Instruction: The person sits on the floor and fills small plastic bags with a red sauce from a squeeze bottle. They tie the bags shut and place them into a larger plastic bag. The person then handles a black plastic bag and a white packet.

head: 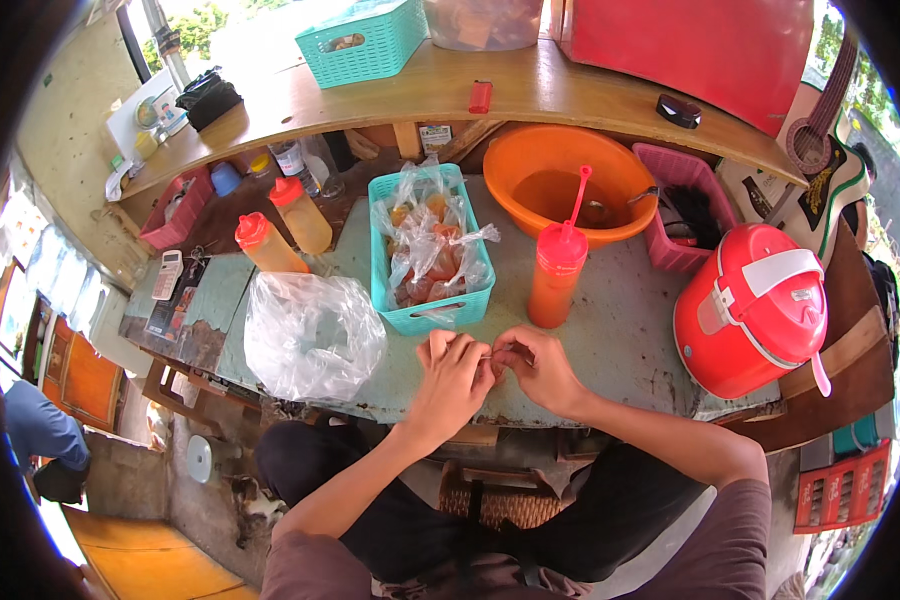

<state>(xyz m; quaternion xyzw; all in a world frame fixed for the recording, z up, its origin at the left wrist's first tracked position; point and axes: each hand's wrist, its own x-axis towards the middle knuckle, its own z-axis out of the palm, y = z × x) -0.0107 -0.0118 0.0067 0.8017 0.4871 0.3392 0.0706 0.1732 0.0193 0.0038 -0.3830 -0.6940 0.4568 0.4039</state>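
My left hand (454,375) and my right hand (536,367) meet over the table's front edge, fingertips pinched together on something small that the fingers mostly hide. Just beyond them is a turquoise plastic basket (429,322) of knotted clear bags (439,255) with orange-red contents. A pink-lidded bottle of orange liquid (559,277) stands behind my right hand. Clear plastic bags (311,337) lie bunched to the left. Behind those stand two squeeze bottles (274,244) (300,214) with red caps. An orange basin (570,180) holds brownish liquid and a metal utensil.
A red rice cooker (754,307) stands at the right, near a pink basket (682,255) with dark items. A calculator (167,274) lies at the left. A wooden shelf (390,97) spans the back. A person in blue (45,427) is far left; a cat (253,506) is on the floor.
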